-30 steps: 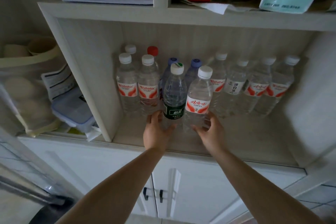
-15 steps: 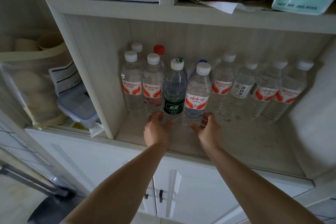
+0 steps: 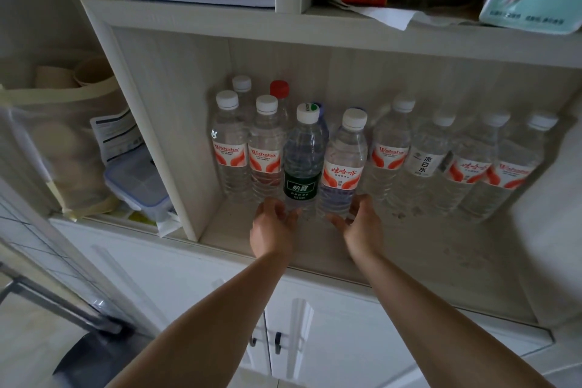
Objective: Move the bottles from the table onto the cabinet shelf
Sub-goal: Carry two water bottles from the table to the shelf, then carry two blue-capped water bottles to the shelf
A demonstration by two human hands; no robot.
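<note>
Green-labelled bottle (image 3: 299, 167) beside red-and-white-labelled bottle (image 3: 342, 167), pale woodgrain shelf (image 3: 409, 249)

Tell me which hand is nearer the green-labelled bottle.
Left. The left hand is at the base of the green-labelled bottle, fingers against its lower part. The right hand is at the neighbouring red-labelled bottle, one bottle to the right.

I'm facing a pale wood-grain cabinet (image 3: 163, 98), white double doors (image 3: 315, 340) with dark handles below, tiled floor (image 3: 28, 340) at left, dim light.
</note>
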